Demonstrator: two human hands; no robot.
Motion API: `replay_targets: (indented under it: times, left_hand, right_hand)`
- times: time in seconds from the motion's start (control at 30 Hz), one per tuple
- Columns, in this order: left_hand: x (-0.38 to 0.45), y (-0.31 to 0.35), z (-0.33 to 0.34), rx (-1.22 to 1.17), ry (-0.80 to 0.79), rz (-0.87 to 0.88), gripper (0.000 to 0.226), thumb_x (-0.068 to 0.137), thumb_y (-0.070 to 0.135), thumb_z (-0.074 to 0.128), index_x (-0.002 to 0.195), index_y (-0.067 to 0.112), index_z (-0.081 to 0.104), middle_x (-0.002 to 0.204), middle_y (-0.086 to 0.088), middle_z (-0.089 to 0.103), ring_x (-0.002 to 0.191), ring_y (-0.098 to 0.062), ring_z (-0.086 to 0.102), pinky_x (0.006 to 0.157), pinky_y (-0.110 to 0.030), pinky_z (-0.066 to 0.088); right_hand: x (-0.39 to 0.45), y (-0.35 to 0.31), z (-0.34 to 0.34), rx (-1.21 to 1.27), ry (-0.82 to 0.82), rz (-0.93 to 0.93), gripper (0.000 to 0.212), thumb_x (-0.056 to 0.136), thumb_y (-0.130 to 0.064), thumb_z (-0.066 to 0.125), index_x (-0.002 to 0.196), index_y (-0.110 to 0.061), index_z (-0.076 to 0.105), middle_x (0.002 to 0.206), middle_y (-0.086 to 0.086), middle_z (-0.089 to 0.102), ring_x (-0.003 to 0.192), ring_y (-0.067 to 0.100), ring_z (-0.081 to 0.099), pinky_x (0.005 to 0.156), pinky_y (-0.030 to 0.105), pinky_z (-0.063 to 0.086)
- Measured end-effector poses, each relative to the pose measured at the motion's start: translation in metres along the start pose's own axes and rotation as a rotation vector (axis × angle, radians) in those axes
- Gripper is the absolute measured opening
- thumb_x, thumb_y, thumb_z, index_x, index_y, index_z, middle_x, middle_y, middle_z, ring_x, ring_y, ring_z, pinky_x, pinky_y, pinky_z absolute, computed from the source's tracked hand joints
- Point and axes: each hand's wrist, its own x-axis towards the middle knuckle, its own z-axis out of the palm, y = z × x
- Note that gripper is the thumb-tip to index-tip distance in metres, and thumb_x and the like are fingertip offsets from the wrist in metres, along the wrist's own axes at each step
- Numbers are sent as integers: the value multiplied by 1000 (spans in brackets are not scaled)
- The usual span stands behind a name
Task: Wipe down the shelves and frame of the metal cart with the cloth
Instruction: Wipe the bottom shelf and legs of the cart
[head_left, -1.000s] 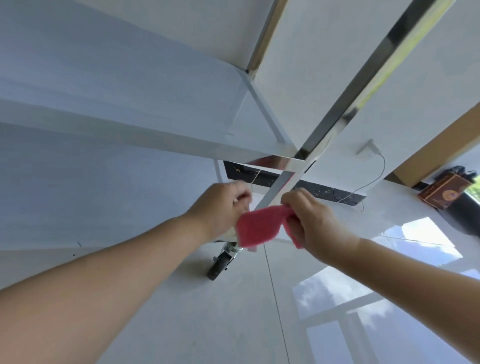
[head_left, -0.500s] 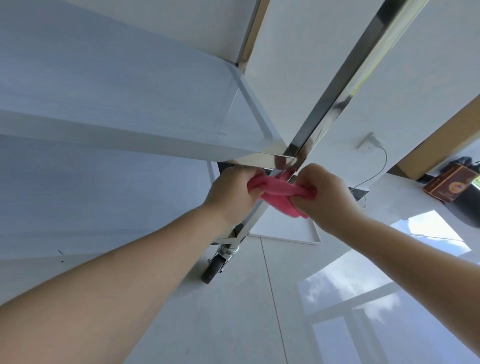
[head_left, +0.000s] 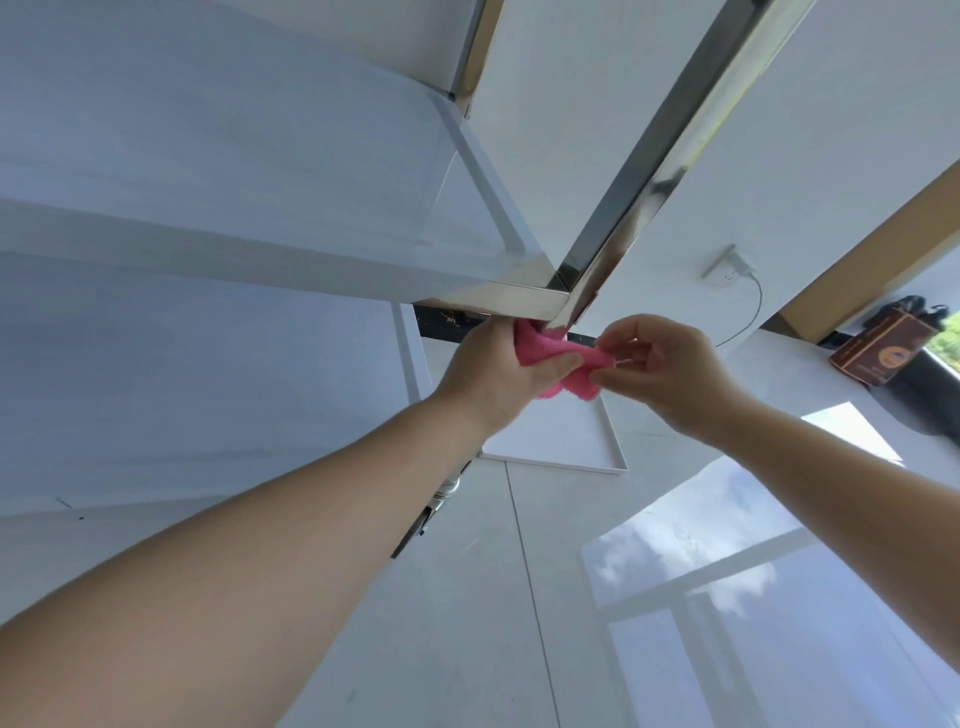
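Under the cart shelf corner, the left hand gripped the pink cloth; the right hand seemingly pinched its end. Below lay a white tray.

Prob. a home room: glossy tile floor, white wall w/ outlet, big window reflection.
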Motion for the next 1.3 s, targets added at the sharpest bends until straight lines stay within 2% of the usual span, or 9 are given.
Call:
replay_targets:
  times: [0.07, 0.2, 0.33, 0.6, 0.7, 0.8, 0.9, 1.07, 1.3]
  left_hand:
    - [3, -3, 3, 33, 39, 28, 42, 68, 41, 78, 102, 23, 61, 97, 10, 66, 93, -7, 62, 82, -31, 55]
    - [6, -7, 11, 101, 181, 47, 41, 64, 50, 77, 94, 25, 64, 88, 11, 68, 87, -7, 64, 79, -32, 55]
    - [6, -13, 16, 137, 239, 57, 38, 69, 47, 71, 95, 22, 61, 86, 8, 68, 84, -12, 64, 76, -35, 56]
    - [-9, -49, 8, 164, 58, -53, 45, 71, 53, 66, 102, 27, 47, 89, 12, 62, 83, -13, 63, 74, -37, 55]
    - [-30, -82, -5, 602, -133, -253, 34, 76, 47, 56, 98, 23, 48, 82, 8, 62, 82, -19, 62, 77, -35, 49]
    - [-39, -104, -13, 1051, -211, -194, 36, 83, 43, 56, 102, 14, 47, 94, -2, 57, 95, -24, 53, 99, -36, 34]
    - [-37, -106, -14, 1025, -189, -116, 41, 83, 46, 60, 105, 13, 48, 110, -4, 55, 109, -24, 47, 106, -34, 28]
    - [-46, -95, -34, 836, -111, -31, 35, 80, 49, 61, 92, 18, 50, 97, 1, 59, 97, -20, 51, 87, -29, 37]
    - [-72, -69, -104, 686, -65, -145, 42, 75, 54, 64, 96, 19, 53, 94, 3, 60, 85, -20, 56, 75, -37, 49]
  right_hand:
    - [1, 7, -11, 36, 7, 16, 26, 73, 2, 74, 81, -22, 66, 86, 5, 68, 80, 16, 67, 78, 27, 53]
    - [8, 23, -21, -258, 151, 63, 32, 79, 3, 59, 79, -29, 64, 86, -4, 67, 77, 6, 64, 71, 12, 48]
    - [23, 31, -14, -408, 149, 85, 26, 78, -1, 54, 86, -24, 63, 85, -5, 65, 73, 8, 62, 64, 14, 43]
    - [46, 39, 20, -468, 63, 103, 26, 80, -6, 49, 86, -27, 62, 86, -7, 66, 80, 13, 62, 65, 17, 44]
    - [42, 45, 30, -484, 18, 123, 27, 80, -7, 48, 85, -30, 62, 88, -5, 67, 81, 16, 64, 69, 22, 50]
    - [35, 52, 41, -529, -40, 129, 29, 79, -7, 48, 84, -32, 61, 89, -4, 67, 79, 15, 63, 66, 23, 51]
    - [27, 55, 50, -582, -103, 111, 26, 80, -5, 50, 82, -29, 61, 86, -4, 66, 79, 15, 61, 71, 27, 51]
    - [4, 40, 59, -833, -424, 86, 20, 84, -20, 52, 83, -37, 63, 78, -23, 57, 83, 9, 60, 87, 33, 50]
    - [-18, -13, 110, -759, -587, -100, 21, 88, -24, 54, 106, -29, 63, 93, -12, 68, 79, 3, 63, 81, 26, 53]
